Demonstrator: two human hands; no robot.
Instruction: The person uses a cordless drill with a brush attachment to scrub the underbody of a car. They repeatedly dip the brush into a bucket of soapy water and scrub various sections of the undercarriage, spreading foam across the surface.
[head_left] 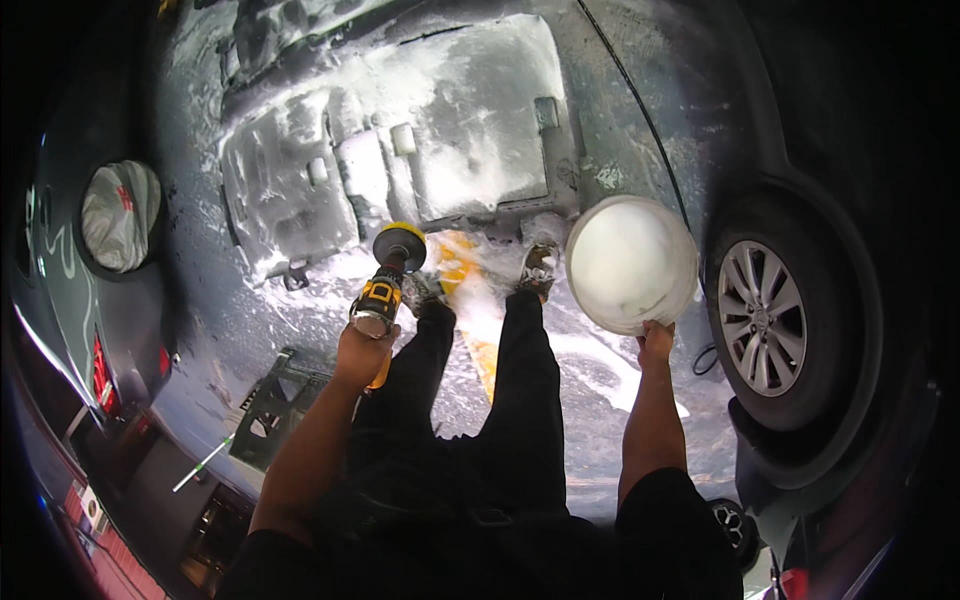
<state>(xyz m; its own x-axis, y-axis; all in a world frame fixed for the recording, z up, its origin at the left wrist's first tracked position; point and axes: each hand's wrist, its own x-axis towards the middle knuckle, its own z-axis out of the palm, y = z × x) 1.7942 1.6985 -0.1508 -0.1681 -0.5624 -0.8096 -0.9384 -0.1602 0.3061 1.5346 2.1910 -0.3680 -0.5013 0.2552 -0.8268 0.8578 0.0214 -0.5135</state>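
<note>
My left hand (364, 352) is closed round the grip of a yellow and black cordless drill (378, 298). A round brush with yellow bristles (400, 240) is fitted on its front and hangs beside the near edge of a grey panel. My right hand (656, 342) grips the near rim of a white bucket (632, 265), whose inside looks pale and foamy; how full it is I cannot tell. Beyond my feet lies the large grey panel (470, 120), like a folding car seat back, streaked with white foam. A smaller section (285, 175) adjoins it on the left.
Foam and water cover the ground round my shoes (538, 270). A car wheel (762, 315) stands close on the right, with a black hose (645, 110) running past it. At left are a dark crate (275, 405) and a car with a covered spare wheel (121, 217).
</note>
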